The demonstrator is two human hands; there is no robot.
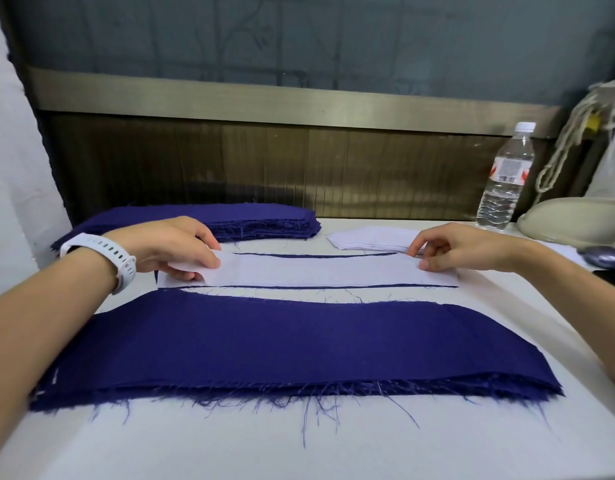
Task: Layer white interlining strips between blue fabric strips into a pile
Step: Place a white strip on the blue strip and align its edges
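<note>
A long white interlining strip (316,273) lies across the middle of the table on a blue strip whose thin edges show above and below it. My left hand (174,247) pinches the strip's left end, thumb under a lifted corner. My right hand (451,249) pinches its right end with curled fingers. A wide pile of blue fabric strips (282,344) with frayed edges lies nearest me. A second stack of blue strips (264,218) sits at the back left. A small stack of white interlining pieces (368,239) lies at the back, just left of my right hand.
A clear water bottle (503,178) stands at the back right on the white table (299,448). Beside it sit a beige rounded object (572,220) and hanging cord. A dark panel wall runs behind the table. A white watch is on my left wrist.
</note>
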